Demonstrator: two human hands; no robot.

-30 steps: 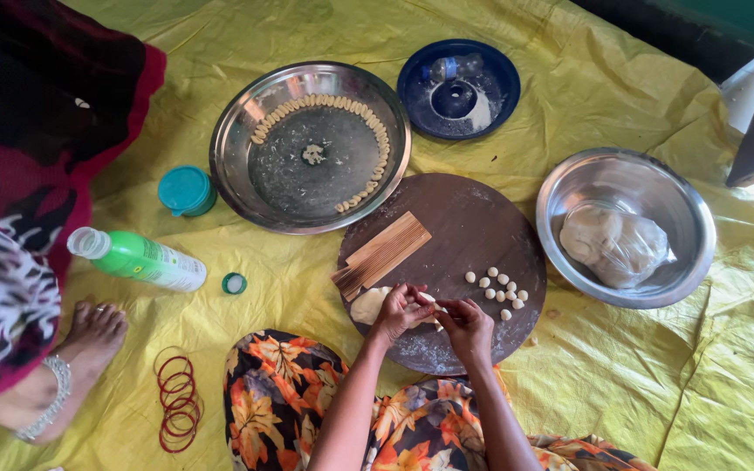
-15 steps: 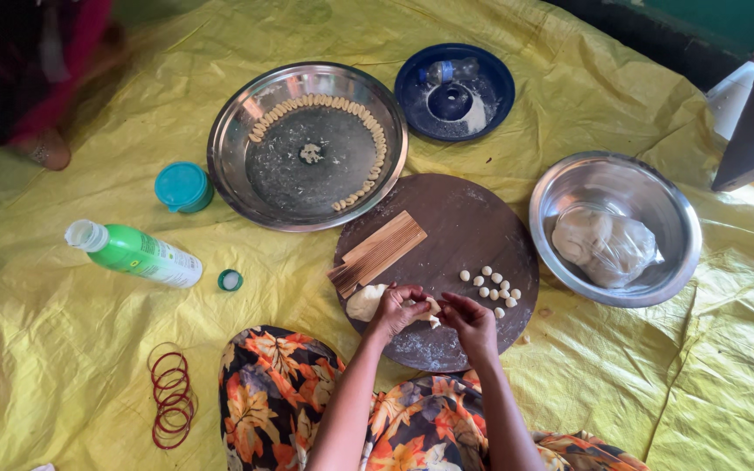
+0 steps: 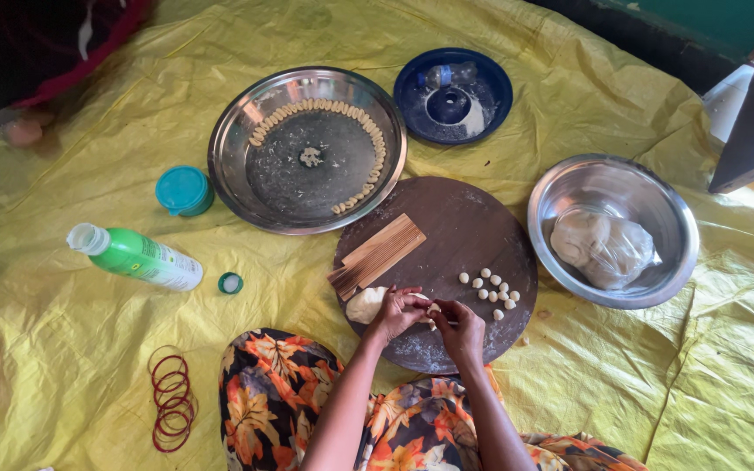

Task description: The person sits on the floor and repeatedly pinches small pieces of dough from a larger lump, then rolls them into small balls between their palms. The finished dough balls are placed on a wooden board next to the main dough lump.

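My left hand [image 3: 397,310] and my right hand [image 3: 460,324] meet over the near edge of a round dark wooden board [image 3: 464,227], pinching a small piece of pale dough [image 3: 430,307] between the fingertips. A larger lump of dough [image 3: 365,304] lies on the board just left of my left hand. Several small dough balls [image 3: 490,290] sit on the board to the right of my hands. A ridged wooden comb-like tool [image 3: 377,255] lies on the board's left part.
A steel plate [image 3: 237,187] behind the board holds a curved row of shaped dough pieces [image 3: 370,139]. A blue dish [image 3: 492,83], a steel bowl [image 3: 682,218] with bagged dough, a green bottle [image 3: 137,257], a teal lid [image 3: 183,189], red bangles [image 3: 172,401]. Another person's dark clothing [image 3: 37,44] at top left.
The other person at the left has drawn back toward the top left; their foot and patterned cloth are gone from view. My hands stay together at the board's near edge.
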